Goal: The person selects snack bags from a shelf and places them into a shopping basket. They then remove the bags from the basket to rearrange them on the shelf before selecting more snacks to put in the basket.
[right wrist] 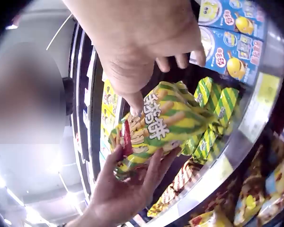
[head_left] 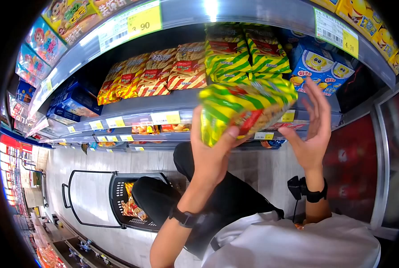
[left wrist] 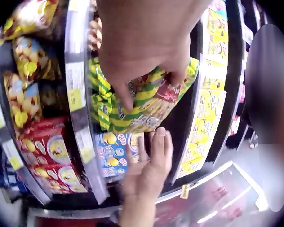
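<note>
A green and yellow striped snack bag (head_left: 248, 107) is held up in front of the shelf by my left hand (head_left: 210, 154), its thumb across the near face and the fingers behind. To the right of the bag my right hand (head_left: 313, 129) is raised with fingers spread, apart from it in the head view. The right wrist view shows the bag (right wrist: 156, 125) tilted, the left hand (right wrist: 128, 189) gripping its lower end and the right hand (right wrist: 142, 52) just above it. In the left wrist view the left hand (left wrist: 144, 52) covers part of the bag (left wrist: 151, 104).
Matching striped bags (head_left: 226, 51) and red-and-cream bags (head_left: 188, 67) stand on the shelf (head_left: 141, 107), with blue boxes (head_left: 315, 67) at its right end. A black basket (head_left: 117, 192) holding snack bags is on the floor at the left, beside the person's bent knee (head_left: 152, 196).
</note>
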Action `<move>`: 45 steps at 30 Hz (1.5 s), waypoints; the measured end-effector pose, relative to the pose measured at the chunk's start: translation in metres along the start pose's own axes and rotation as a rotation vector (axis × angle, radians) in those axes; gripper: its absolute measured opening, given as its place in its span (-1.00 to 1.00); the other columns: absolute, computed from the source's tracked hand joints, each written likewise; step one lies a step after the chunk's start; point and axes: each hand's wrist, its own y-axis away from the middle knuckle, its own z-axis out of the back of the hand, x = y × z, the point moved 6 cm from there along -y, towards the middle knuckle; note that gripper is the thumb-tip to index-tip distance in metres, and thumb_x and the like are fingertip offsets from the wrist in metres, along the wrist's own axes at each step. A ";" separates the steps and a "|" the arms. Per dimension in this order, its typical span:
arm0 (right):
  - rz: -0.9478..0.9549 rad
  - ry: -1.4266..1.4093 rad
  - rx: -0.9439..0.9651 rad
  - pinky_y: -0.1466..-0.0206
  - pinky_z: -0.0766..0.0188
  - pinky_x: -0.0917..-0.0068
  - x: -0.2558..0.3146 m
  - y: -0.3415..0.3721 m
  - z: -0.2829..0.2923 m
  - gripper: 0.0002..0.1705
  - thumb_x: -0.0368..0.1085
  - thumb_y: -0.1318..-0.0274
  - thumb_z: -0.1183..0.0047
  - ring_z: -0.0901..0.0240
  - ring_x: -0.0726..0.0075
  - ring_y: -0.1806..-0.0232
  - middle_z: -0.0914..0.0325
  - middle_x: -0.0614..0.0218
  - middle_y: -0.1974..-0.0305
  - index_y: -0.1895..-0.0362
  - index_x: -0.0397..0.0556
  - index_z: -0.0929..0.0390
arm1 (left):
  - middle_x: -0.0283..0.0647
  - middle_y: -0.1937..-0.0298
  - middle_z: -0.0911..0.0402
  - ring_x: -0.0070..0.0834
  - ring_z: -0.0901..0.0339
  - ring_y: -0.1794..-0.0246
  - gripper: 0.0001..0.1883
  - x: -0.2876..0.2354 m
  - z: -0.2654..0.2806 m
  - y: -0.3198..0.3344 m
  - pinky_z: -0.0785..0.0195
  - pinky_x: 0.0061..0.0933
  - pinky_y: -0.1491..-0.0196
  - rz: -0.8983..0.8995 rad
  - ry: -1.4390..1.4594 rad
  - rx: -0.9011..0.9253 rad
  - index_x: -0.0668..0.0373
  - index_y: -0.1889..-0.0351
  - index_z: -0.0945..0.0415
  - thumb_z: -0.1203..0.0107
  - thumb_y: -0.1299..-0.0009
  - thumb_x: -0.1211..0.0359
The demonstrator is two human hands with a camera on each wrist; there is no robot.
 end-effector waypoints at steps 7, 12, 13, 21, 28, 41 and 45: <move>-0.624 -0.921 -0.088 -0.16 -0.49 0.29 -0.025 0.026 -0.040 -0.07 -0.40 -0.07 -0.29 -0.42 0.20 -0.18 -0.27 0.10 -0.26 -0.43 -0.11 0.00 | -0.12 -0.28 -0.33 -0.20 -0.39 -0.29 -0.33 0.018 -0.021 0.000 -0.43 -0.09 -0.25 0.111 0.402 0.102 0.03 -0.36 -0.05 -0.15 -0.38 0.54; -0.336 -0.687 -0.342 -0.25 -0.40 0.31 -0.030 0.003 -0.027 -0.14 -0.57 0.07 -0.34 -0.33 0.27 -0.23 -0.30 0.18 -0.21 -0.32 -0.19 -0.19 | -0.16 -0.29 -0.33 -0.33 -0.39 -0.28 -0.27 0.027 0.002 -0.010 -0.42 -0.28 -0.24 0.042 -0.107 0.156 0.11 -0.37 -0.11 -0.27 -0.28 0.53; -0.342 -0.688 -0.335 -0.25 -0.40 0.31 -0.033 -0.006 -0.026 -0.14 -0.57 0.07 -0.34 -0.33 0.27 -0.23 -0.30 0.18 -0.21 -0.32 -0.19 -0.19 | -0.15 -0.31 -0.31 -0.34 -0.38 -0.28 -0.21 0.026 0.007 -0.014 -0.42 -0.30 -0.23 -0.033 -0.459 0.206 0.14 -0.40 -0.11 -0.33 -0.25 0.50; 0.332 0.101 -0.154 -0.28 -0.36 0.38 -0.002 -0.060 -0.009 -0.27 -0.56 0.21 -0.43 -0.31 0.31 -0.25 -0.34 0.23 -0.19 -0.15 -0.12 -0.45 | -0.07 -0.32 -0.34 -0.23 -0.31 -0.35 -0.25 -0.009 0.021 -0.032 -0.30 -0.17 -0.26 -0.507 -1.092 0.135 0.16 -0.37 -0.19 -0.29 -0.20 0.47; 0.492 0.215 -0.136 -0.16 -0.38 0.28 0.024 -0.045 -0.011 -0.33 -0.46 0.35 -0.48 -0.44 0.08 -0.11 -0.51 0.20 -0.10 -0.02 0.02 -0.61 | 0.01 -0.23 -0.41 -0.10 -0.38 -0.27 -0.31 -0.006 0.000 -0.046 -0.28 -0.22 -0.24 -0.674 -1.231 0.182 0.20 -0.28 -0.29 -0.31 -0.16 0.46; 0.308 0.254 -0.006 -0.18 -0.37 0.30 -0.004 -0.062 -0.050 -0.37 -0.37 0.19 -0.42 -0.38 0.12 -0.20 -0.43 0.24 -0.18 -0.11 0.09 -0.59 | 0.16 -0.32 -0.20 0.14 -0.17 -0.32 -0.38 -0.016 -0.003 -0.073 -0.08 0.04 -0.32 -0.866 -1.526 0.107 0.12 -0.17 -0.45 -0.38 -0.11 0.26; 0.314 0.267 0.033 -0.25 -0.34 0.27 -0.015 -0.062 -0.050 -0.33 -0.33 0.16 -0.41 -0.31 0.08 -0.28 -0.36 0.22 -0.26 -0.16 0.16 -0.56 | 0.13 -0.34 -0.20 0.13 -0.17 -0.33 -0.36 -0.015 0.000 -0.074 -0.10 0.05 -0.29 -0.870 -1.520 0.116 0.11 -0.17 -0.45 -0.38 -0.07 0.27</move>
